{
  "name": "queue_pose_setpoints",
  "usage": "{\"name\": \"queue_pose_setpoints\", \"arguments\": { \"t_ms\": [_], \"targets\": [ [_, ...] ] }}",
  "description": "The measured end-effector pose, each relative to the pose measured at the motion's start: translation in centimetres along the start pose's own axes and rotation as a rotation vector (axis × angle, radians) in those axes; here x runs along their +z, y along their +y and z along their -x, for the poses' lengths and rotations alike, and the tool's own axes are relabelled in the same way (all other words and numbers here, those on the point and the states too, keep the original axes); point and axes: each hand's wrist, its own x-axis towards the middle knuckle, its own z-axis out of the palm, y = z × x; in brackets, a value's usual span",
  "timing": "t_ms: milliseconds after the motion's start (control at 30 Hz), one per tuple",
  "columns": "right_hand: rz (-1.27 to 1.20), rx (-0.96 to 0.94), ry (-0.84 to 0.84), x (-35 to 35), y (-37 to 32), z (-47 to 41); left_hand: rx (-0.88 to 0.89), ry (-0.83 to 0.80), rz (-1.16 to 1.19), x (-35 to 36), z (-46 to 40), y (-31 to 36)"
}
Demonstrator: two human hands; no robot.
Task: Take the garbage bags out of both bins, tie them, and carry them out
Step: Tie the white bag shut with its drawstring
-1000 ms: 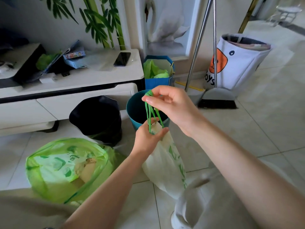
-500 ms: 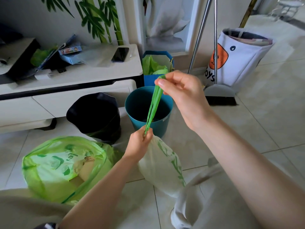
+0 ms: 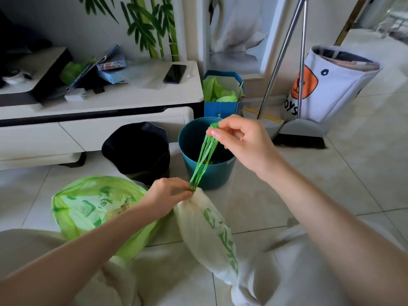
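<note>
Your left hand [image 3: 167, 195] is pinched shut on the gathered neck of the white garbage bag [image 3: 207, 230], fingers closed tight where the plastic bunches. Your right hand [image 3: 240, 142], up at about one o'clock from the left, nips the top of the green drawstrings [image 3: 204, 157] between thumb and fingers; the strings run taut and slanted down to the neck, in several thin strands. The white bag is thin, creased and cinched narrow, with green print along its side, and it hangs down toward five o'clock over the tiled floor [image 3: 287, 199]. At nine o'clock from it the green garbage bag [image 3: 88, 208] lies on the floor, translucent, puffed and open-mouthed, with green lettering. Beyond your hands at twelve o'clock stands the teal bin [image 3: 212, 177], unlined, with scraps in its bottom; the black bin [image 3: 136, 151] sits just beside it at ten o'clock.
</note>
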Motion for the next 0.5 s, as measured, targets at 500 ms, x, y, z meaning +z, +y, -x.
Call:
{"name": "queue_pose_setpoints", "arguments": {
  "t_ms": [500],
  "targets": [
    [0.147,0.081,0.167,-1.2,2.2,-1.1,-0.298,0.163,0.431,-0.5,0.3,0.0]
  ]
}}
